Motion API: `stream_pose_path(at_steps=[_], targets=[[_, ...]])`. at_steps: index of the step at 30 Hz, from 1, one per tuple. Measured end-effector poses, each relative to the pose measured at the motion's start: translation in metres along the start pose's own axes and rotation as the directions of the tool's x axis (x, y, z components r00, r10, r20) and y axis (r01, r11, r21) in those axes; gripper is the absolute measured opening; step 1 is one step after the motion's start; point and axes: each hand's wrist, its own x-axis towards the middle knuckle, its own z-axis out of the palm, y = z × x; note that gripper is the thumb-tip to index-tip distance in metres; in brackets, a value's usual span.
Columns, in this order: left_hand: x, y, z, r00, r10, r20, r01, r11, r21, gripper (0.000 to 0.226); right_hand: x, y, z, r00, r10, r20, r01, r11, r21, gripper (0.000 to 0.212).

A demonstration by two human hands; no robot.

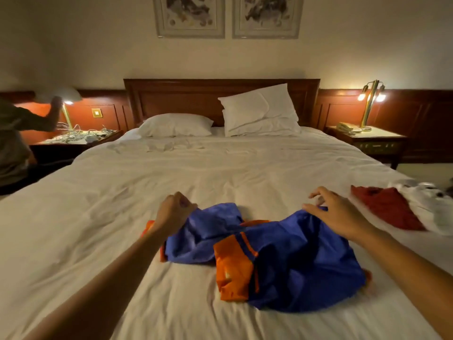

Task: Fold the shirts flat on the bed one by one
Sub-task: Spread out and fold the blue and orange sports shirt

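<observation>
While blue shirt (306, 266) lies crumpled, left grip (175, 209) pinching it, right grip (335, 213) wide above

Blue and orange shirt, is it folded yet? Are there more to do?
Nothing looks folded yet. The crumpled blue and orange shirt is in hand: the left hand grips its far edge, the right hand hovers open over it. The rumpled dark red shirt and white garment wait unfolded beside it.

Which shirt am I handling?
The blue shirt with orange trim: left hand grips it, right hand reaches over it. The red shirt and white garment lie untouched to the right.
</observation>
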Motion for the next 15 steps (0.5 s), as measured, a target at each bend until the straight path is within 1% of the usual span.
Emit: stream_pose_path(at_steps=[1,2,3,4,5,6,7,8,9,10,12,13,14,15], targets=[[-0.009,0.007,0.014,0.974,0.108,0.200,-0.111,0.994,0.004,0.028,-0.006,-0.002,0.009,0.997,-0.049,0.059,0.048,0.999,0.022,0.039],[-0.019,0.016,0.030,0.871,0.244,0.426,-0.252,0.967,-0.040,0.033,-0.012,-0.005,0.018,0.987,-0.092,0.131,0.087,0.995,0.046,0.055],[-0.030,0.022,0.045,0.746,0.325,0.581,-0.355,0.933,-0.065,0.035,-0.016,-0.008,0.027,0.972,-0.112,0.207,0.103,0.993,0.054,0.069],[-0.040,0.024,0.062,0.699,0.286,0.656,-0.354,0.935,-0.030,0.032,-0.019,-0.009,0.037,0.954,-0.105,0.281,0.097,0.994,0.044,0.080],[-0.050,0.023,0.075,0.708,0.212,0.674,-0.284,0.959,-0.003,0.032,-0.021,-0.008,0.047,0.935,-0.074,0.346,0.074,0.997,0.013,0.088],[-0.053,0.018,0.088,0.757,0.214,0.618,-0.280,0.960,0.010,0.034,-0.023,-0.004,0.056,0.918,-0.026,0.396,0.042,0.999,-0.033,0.091],[-0.055,0.012,0.096,0.802,0.248,0.543,-0.299,0.954,0.005,0.035,-0.025,0.000,0.064,0.902,0.022,0.432,0.013,0.997,-0.079,0.091],[-0.059,0.008,0.101,0.836,0.278,0.473,-0.319,0.948,0.007,0.034,-0.025,0.004,0.069,0.891,0.056,0.451,-0.004,0.993,-0.116,0.087],[-0.059,0.006,0.099,0.861,0.273,0.430,-0.295,0.955,-0.017,0.029,-0.026,0.007,0.073,0.889,0.070,0.452,-0.001,0.989,-0.150,0.082],[-0.058,0.005,0.095,0.879,0.272,0.391,-0.268,0.961,-0.066,0.026,-0.026,0.010,0.074,0.898,0.067,0.434,0.017,0.982,-0.187,0.080],[-0.050,0.009,0.077,0.924,0.232,0.305,-0.189,0.968,-0.167,0.027,-0.022,0.019,0.071,0.928,0.056,0.369,0.066,0.948,-0.310,0.081],[-0.044,0.012,0.065,0.941,0.219,0.257,-0.168,0.964,-0.204,0.026,-0.020,0.023,0.068,0.938,0.046,0.344,0.091,0.924,-0.371,0.076],[-0.037,0.017,0.051,0.951,0.235,0.201,-0.189,0.956,-0.225,0.024,-0.019,0.028,0.065,0.944,0.034,0.327,0.106,0.909,-0.402,0.072],[-0.030,0.024,0.037,0.955,0.262,0.136,-0.225,0.945,-0.236,0.023,-0.019,0.032,0.062,0.945,0.029,0.326,0.108,0.913,-0.394,0.070]])
